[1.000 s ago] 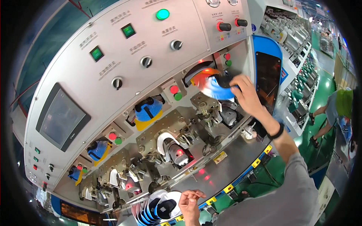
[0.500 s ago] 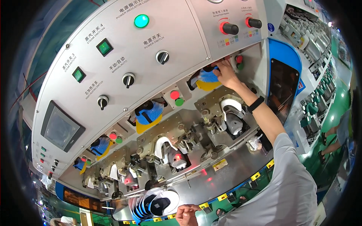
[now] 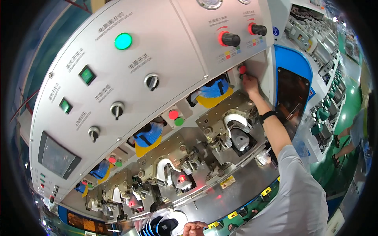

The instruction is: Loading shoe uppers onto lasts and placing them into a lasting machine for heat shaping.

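Observation:
My right hand (image 3: 250,85) reaches up under the machine's control panel, fingers curled in at the push-button below the red button (image 3: 242,69). That lower button is mostly covered by the hand. Just left hangs a blue pad with a yellow rim (image 3: 215,93), above a metal station with a white curved clamp (image 3: 235,120) around a grey mould (image 3: 239,139). My left hand (image 3: 194,228) is low at the picture's bottom, its fingers curled and nothing visible in them. Beside it lies a stack of white and dark-lined pieces resembling shoe uppers (image 3: 179,219).
The grey control panel (image 3: 165,43) with switches and knobs overhangs several matching stations. A steel ledge (image 3: 208,200) with yellow tags runs along the front. A blue-framed dark side window (image 3: 292,92) stands at the right. Another person's legs (image 3: 344,146) show at far right.
My right hand has moved right and down from the blue pad to the buttons. The view has shifted, and my left hand now sits lower in the picture.

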### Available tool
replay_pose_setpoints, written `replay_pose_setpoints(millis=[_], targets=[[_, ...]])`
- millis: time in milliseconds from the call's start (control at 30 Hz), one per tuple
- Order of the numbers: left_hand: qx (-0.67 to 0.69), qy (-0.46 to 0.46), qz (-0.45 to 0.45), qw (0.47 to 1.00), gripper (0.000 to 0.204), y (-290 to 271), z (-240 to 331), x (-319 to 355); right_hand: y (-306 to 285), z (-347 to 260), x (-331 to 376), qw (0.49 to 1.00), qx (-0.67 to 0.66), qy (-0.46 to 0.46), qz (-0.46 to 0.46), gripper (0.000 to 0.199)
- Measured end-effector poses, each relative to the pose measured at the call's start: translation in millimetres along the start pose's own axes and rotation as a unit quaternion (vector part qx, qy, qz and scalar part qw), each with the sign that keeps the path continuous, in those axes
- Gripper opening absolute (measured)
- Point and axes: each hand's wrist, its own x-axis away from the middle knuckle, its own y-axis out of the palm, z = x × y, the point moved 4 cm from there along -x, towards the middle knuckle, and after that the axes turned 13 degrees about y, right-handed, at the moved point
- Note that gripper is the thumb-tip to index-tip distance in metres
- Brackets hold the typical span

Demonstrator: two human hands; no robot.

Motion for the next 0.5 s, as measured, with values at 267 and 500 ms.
replay_pose_setpoints(millis=[267,500], targets=[[-0.095,-0.056,-0.071,0.991,0.021,-18.0,-46.9,-16.5,10.2,-61.2,71.8,0.988,-0.074,0.049,-0.123,0.026],[0.063,-0.241,-0.171,0.953,0.029,49.3,-72.6,-9.1,-99.6,-57.6,228.8,0.987,-0.002,-0.004,-0.160,0.036]])
